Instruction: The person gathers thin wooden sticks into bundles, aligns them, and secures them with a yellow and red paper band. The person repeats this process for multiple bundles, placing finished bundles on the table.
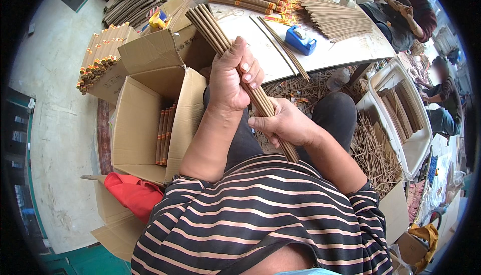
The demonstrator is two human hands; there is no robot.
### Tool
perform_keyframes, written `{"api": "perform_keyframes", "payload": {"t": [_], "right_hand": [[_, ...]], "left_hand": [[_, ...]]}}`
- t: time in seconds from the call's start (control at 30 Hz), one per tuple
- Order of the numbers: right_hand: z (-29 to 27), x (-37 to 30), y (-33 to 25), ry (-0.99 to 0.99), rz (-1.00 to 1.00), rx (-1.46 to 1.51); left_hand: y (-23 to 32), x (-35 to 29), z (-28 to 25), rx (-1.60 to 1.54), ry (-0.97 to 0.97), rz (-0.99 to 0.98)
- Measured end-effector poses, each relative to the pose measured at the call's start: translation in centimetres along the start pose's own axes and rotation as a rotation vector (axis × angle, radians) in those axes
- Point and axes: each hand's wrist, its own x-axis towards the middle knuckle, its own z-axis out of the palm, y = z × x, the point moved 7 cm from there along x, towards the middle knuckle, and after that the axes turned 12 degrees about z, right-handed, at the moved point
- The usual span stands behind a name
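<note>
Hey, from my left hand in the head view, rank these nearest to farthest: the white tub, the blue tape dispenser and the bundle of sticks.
From your left hand:
1. Bundle of sticks: in its grip.
2. Blue tape dispenser: ahead and to the right, on the table.
3. White tub: farthest, off to the right.

Look, stick bundle (pixel 258 97) in the middle, open carton (pixel 138 124) left with rolls (pixel 164 137) inside, tub (pixel 414 151) right, tape dispenser (pixel 300 40) on the far table (pixel 345 53)!
</note>
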Motion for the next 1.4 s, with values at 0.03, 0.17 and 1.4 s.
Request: {"api": "perform_keyframes", "payload": {"t": [0.03, 0.17, 1.4], "right_hand": [[-0.1, 0.0, -0.1, 0.024, -0.021, 0.012], [-0.9, 0.2, -0.7, 0.358, -0.110, -0.229], [0.0, 0.5, 0.2, 0.040, 0.060, -0.067]], "left_hand": [[-0.1, 0.1, -0.3, -0.009, 0.011, 0.005], [-0.1, -0.2, -1.6, 0.161, 0.188, 0.075], [-0.1, 0.2, -2.2, 0.014, 0.091, -0.017]]}}
